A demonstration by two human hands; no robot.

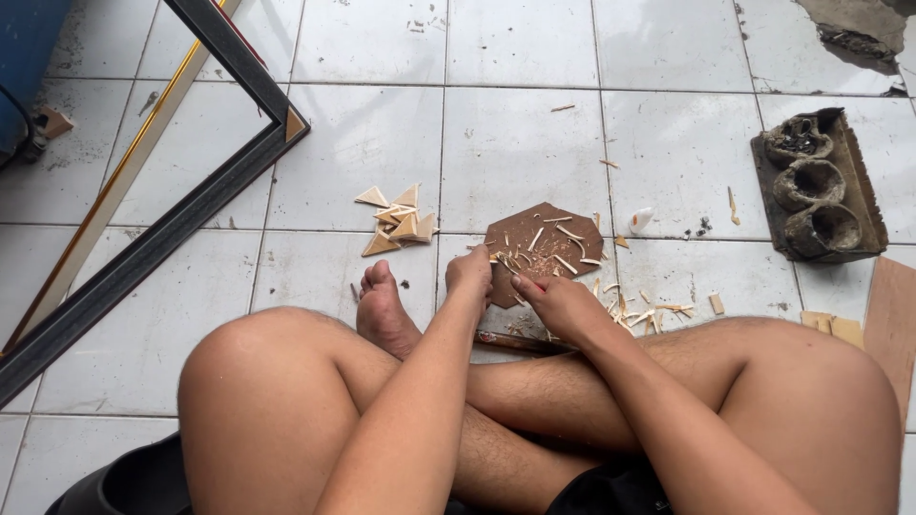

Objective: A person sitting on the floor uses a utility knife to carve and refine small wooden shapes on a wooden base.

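Trimming a small pale wood piece over the brown octagonal cutting board (544, 250) at frame centre (shavings scattered), left hand (469, 275) and right hand (563, 303) clenched, contents hidden; next cut needs steady pressure.

Bare tile (515, 143) lies open beyond the board (544, 250); triangles (396, 221) crowd its left.

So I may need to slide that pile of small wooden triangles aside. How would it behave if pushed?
The wooden triangles look thin and flat, so they are probably light. They lie loosely overlapped, so a push would likely scatter them rather than move them as one. The tiled floor looks smooth, so they should slide easily and not roll.
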